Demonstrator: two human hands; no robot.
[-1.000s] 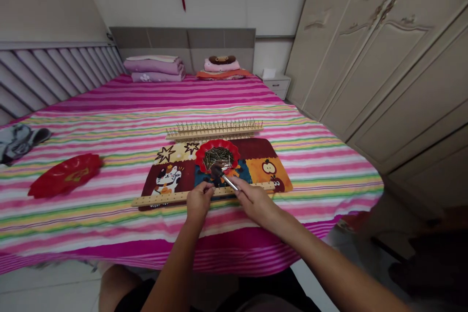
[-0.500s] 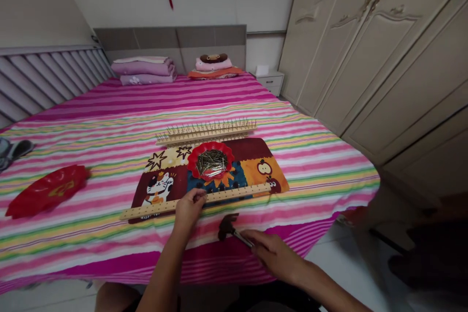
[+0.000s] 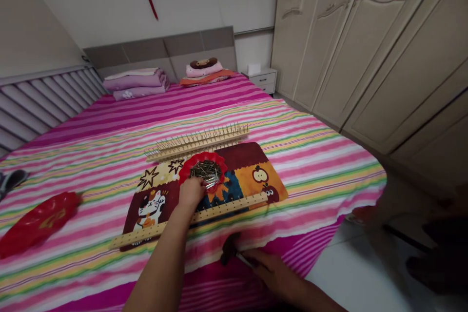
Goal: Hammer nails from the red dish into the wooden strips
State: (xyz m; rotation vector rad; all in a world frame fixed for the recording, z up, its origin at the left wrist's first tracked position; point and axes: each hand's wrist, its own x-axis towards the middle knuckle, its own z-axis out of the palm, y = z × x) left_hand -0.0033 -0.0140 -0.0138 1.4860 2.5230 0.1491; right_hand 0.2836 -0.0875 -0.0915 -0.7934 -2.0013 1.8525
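My left hand (image 3: 192,194) is at the near left rim of a red scalloped bowl (image 3: 184,169) of loose nails (image 3: 205,170). Its fingers are bent together beside the nails, and whatever is between them is hidden. Below the forearm lies a pale wooden strip (image 3: 228,208) with rows of small holes or nail points, across a patterned mat (image 3: 239,175). My right hand (image 3: 268,270) is closed around the handle of a claw hammer (image 3: 230,248), low over the bed's near edge and slightly blurred.
Beyond the bowl, wooden strips bristling with upright nails (image 3: 197,142) lie on the striped bedspread (image 3: 310,156). A red leaf-shaped dish (image 3: 40,222) rests at left, near a dark grey item (image 3: 13,180). Folded bedding (image 3: 139,83) sits by the headboard; a wardrobe (image 3: 329,48) stands at right.
My left hand has gone from the wooden strip forward to the bowl of nails. My right hand still holds the hammer near the bed's edge. The camera view has tilted and shifted slightly.
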